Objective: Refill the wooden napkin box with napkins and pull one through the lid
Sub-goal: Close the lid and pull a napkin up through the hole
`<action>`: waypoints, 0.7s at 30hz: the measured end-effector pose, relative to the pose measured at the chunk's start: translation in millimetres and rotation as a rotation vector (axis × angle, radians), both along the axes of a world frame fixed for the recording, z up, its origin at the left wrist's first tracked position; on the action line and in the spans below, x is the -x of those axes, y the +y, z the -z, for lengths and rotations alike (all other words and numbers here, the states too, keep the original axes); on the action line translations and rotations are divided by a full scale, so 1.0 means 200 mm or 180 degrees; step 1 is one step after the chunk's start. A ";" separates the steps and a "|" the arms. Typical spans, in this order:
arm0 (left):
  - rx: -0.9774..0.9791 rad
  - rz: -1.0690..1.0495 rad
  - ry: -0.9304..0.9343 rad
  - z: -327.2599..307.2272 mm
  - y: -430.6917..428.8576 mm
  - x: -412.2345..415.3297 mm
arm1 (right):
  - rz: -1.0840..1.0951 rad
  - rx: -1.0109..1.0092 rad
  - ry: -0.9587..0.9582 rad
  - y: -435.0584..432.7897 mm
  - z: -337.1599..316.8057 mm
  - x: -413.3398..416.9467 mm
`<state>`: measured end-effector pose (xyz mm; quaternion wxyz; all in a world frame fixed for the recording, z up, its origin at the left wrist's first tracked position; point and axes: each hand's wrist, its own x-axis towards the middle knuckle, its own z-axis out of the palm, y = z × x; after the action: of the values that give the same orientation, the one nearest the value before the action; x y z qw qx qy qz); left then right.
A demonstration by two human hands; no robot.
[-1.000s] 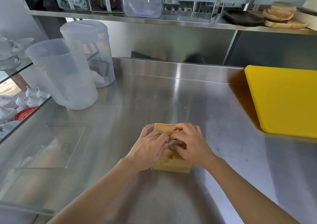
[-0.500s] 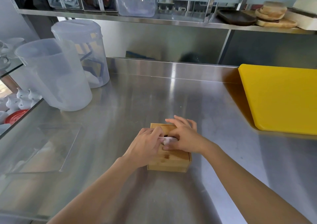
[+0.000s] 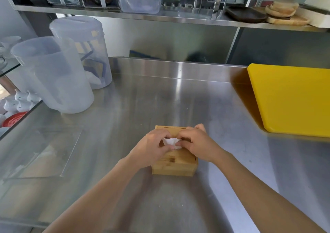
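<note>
The wooden napkin box (image 3: 175, 163) is sitting on the steel desk (image 3: 178, 104), near its front edge and centred ahead of the person. The lid is lying closed on the box. A white napkin (image 3: 170, 141) is protruding from the middle of the lid. The left hand (image 3: 151, 149) is resting on the left part of the lid, its fingers (image 3: 165, 148) curling in and pinching the napkin. The right hand (image 3: 196, 144) is resting on the right part of the lid, its fingers (image 3: 180, 143) likewise pinching the napkin from the opposite side. A yellow cutting board (image 3: 292, 100) is lying well apart at the right. Two translucent plastic pitchers (image 3: 53, 75) are standing at the far left.
</note>
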<state>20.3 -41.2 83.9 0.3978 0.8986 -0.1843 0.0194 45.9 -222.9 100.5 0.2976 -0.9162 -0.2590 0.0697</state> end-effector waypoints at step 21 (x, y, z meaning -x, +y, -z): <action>0.0550 -0.0349 0.0421 -0.03 0.09 -0.07 | 0.0022 -0.0256 -0.0023 0.04 -0.09 0.00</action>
<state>33.6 -23.9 90.0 0.4834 0.8690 -0.1060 -0.0024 45.3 -215.6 117.5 0.3335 -0.9047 -0.2595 0.0548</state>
